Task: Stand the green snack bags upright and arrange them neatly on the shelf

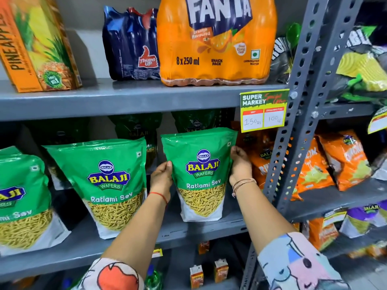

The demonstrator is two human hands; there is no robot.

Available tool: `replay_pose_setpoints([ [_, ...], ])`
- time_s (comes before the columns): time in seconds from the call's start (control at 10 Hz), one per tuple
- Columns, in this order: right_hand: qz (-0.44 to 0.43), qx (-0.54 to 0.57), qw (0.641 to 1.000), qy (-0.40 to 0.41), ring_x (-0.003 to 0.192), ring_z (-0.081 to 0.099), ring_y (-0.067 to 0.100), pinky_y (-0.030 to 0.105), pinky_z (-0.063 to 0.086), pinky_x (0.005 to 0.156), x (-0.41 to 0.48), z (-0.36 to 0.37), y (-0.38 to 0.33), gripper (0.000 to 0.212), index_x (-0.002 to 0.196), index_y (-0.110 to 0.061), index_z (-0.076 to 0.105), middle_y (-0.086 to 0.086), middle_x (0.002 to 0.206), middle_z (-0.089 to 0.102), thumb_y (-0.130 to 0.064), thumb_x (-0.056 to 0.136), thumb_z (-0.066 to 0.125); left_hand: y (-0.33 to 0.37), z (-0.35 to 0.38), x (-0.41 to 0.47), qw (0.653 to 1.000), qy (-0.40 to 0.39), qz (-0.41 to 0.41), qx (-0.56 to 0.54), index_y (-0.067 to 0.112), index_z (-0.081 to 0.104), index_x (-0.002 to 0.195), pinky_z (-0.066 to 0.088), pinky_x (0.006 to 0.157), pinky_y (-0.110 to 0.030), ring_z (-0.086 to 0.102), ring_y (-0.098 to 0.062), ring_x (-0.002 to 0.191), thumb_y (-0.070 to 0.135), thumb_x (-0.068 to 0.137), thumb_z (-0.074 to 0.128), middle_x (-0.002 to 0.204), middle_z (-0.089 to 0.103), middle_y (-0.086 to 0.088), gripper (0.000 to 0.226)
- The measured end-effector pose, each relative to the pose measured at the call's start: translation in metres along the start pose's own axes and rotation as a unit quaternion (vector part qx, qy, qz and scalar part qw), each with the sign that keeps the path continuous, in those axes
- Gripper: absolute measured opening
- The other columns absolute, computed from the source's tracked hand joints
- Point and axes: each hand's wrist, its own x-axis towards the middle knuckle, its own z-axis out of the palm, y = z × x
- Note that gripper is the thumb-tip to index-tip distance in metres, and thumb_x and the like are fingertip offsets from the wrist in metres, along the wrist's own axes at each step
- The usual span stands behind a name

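Observation:
A green snack bag (200, 174) stands upright at the right end of the grey middle shelf (219, 227). My left hand (161, 178) grips its left edge and my right hand (240, 164) grips its right edge. A second green bag (109, 185) stands upright to its left, leaning slightly. A third green bag (21, 201) stands at the far left, partly cut off by the frame. More green bags (136, 126) stand in shadow behind the front row.
Above, a shelf carries a pineapple juice carton (37, 42), a dark cola pack (132, 45) and an orange soda pack (215, 42). A price tag (262, 110) hangs from that shelf's edge. A perforated upright post (293, 122) separates orange snack bags (314, 170) on the right.

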Motion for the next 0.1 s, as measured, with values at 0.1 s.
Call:
replay_pose_setpoints([
  [0.1,0.001,-0.017,1.0,0.002,0.099,0.059,0.028,0.043,0.048,0.09,-0.0065,-0.0139,0.0162,0.025,0.11,-0.009,0.056,0.012,0.112,0.062,-0.023,0.09,0.051,-0.0136,-0.0058,-0.0142,0.999,0.0,-0.017,0.032,0.0,0.05,0.121,0.038,0.086,-0.026,0.054,-0.029,0.113,0.016,0.095,0.04,0.129,0.053,-0.019,0.031],
])
